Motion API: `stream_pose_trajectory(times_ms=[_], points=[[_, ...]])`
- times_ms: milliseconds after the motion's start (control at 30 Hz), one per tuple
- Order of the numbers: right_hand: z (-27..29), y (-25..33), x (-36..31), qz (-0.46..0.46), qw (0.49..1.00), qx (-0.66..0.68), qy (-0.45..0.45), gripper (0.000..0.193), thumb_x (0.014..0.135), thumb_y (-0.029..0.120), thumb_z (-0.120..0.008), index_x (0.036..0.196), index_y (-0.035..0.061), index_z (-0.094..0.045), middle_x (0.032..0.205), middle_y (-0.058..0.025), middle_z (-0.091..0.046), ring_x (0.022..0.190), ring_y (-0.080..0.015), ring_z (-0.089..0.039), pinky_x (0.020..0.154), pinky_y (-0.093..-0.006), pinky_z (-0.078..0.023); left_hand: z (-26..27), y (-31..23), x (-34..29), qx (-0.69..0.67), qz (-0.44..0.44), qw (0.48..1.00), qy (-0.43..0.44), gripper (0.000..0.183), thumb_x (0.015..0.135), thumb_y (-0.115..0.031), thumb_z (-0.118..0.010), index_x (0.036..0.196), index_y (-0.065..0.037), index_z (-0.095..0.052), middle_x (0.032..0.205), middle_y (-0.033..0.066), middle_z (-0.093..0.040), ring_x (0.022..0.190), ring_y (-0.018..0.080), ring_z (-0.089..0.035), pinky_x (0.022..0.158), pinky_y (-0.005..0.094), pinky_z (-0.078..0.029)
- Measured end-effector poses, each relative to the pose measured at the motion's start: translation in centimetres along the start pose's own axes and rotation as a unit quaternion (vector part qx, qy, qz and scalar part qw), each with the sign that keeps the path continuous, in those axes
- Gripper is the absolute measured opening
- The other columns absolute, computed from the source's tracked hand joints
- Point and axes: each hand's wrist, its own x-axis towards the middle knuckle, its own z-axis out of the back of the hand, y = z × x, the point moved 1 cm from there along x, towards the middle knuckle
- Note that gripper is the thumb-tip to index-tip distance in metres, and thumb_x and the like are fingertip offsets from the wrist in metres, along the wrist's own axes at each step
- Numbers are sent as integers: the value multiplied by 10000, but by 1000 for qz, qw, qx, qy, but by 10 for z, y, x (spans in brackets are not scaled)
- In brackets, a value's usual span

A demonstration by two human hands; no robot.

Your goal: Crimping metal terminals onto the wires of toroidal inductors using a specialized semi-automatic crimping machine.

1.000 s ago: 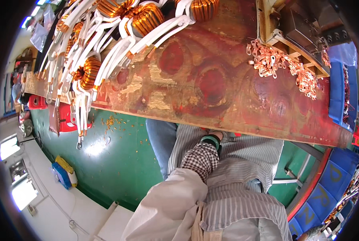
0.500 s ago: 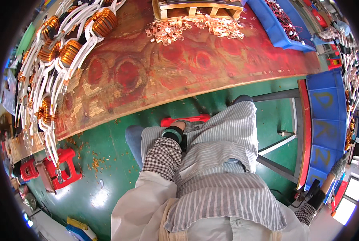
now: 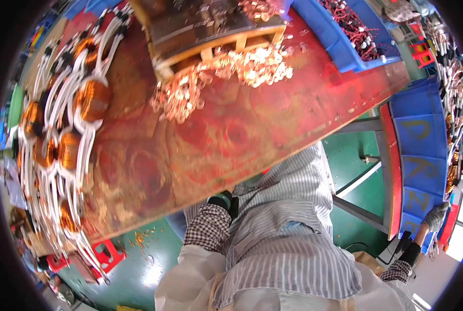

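Beside my lap, the forearm of my left hand (image 3: pixel 240 189) wears a checked sleeve cuff and a dark green wristband. The hand lies low over my striped apron (image 3: pixel 299 181), at the table edge, and its fingers are hidden. Far to the right, my right hand (image 3: pixel 435 217) wears a grey glove. Its fingers are curled at the near end of a long blue bin (image 3: pixel 420 160), apparently on its rim. White-sleeved copper coils (image 3: pixel 449 129) stand in or behind that bin.
The red worn table (image 3: pixel 216 140) spans the front. It bears copper terminals (image 3: pixel 257 65) before a wooden pallet stand (image 3: pixel 211 49), a blue bin of red wires (image 3: pixel 345 46) and copper coils with white leads (image 3: pixel 91 101) at left. A red stool (image 3: pixel 107 256) stands below; a grey metal frame (image 3: pixel 363 212) is at right.
The view has turned and the table now fills more of it, its edge covering my left hand. My right hand has stayed at the blue bin, with its fingers more curled.
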Motion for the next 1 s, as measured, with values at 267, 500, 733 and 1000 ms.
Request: stream_pose_trajectory(times_ms=[267, 500, 733, 1000], points=[[5, -17, 4, -124, 973, -49, 188, 791, 833, 646, -150, 774, 22, -633, 675, -184, -616, 617, -361, -589, 540, -435, -444, 61, -31, -41, 134, -45, 985, 101, 469, 826, -340, -466, 1221, -88, -447, 1258, 154, -422, 1188, 295, -355, 997, 379, -284], [-2, -11, -1, -167, 976, 12, 142, 784, 822, 660, -170, 927, 44, -643, 817, -185, -632, 742, -366, -598, 636, -443, -455, 92, -21, -47, 190, -69, 978, 58, 450, 813, -347, -503, 1180, -87, -481, 1198, 156, -472, 1129, 302, -412, 959, 381, -327], [8, 4, -2, -189, 976, 41, 97, 714, 812, 671, -247, 838, 94, -668, 665, -140, -625, 568, -305, -582, 495, -395, -427, 161, -42, -94, 281, -99, 954, -21, 432, 799, -353, -540, 1139, -86, -515, 1138, 158, -522, 1069, 310, -470, 921, 383, -370], [9, 13, -17, -199, 978, -66, 12, 524, 883, 516, -310, 757, 161, -674, 634, -75, -622, 502, -237, -569, 435, -328, -400, 246, -184, -282, 96, -485, 806, -324, 391, 802, -344, -568, 1059, -51, -549, 950, 150, -589, 884, 308, -546, 832, 389, -420]])
